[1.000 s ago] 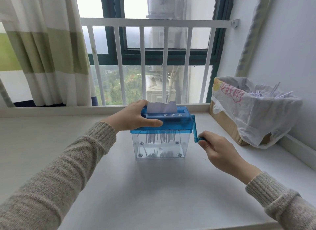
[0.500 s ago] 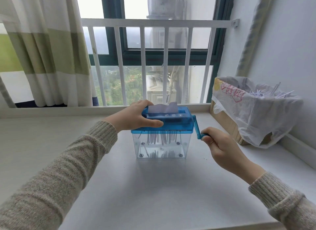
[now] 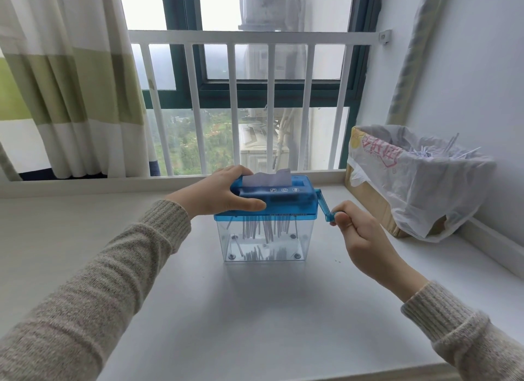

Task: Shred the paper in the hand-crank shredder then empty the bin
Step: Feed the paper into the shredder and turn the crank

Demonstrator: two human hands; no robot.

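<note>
Pale paper sheet [image 3: 268,180] stands in the blue-topped clear plastic shredder [image 3: 279,202]. My left hand [image 3: 219,192] grips its top. My right hand [image 3: 358,233] pinches the blue crank handle [image 3: 329,216].

Left hand [image 3: 218,195] lies palm-down, fingers wrapped over the far side, thumb stretched along the near side; forearm reaches in from the counter's near left corner. Right hand [image 3: 360,233] is curled tight, thumb uppermost, pinching; its wrist bends back toward the near right corner.

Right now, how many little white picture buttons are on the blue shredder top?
3, in a row on the front of the blue plastic shredder top: left, middle, right. The left hand covers the top's left end, so more could hide there.
</note>
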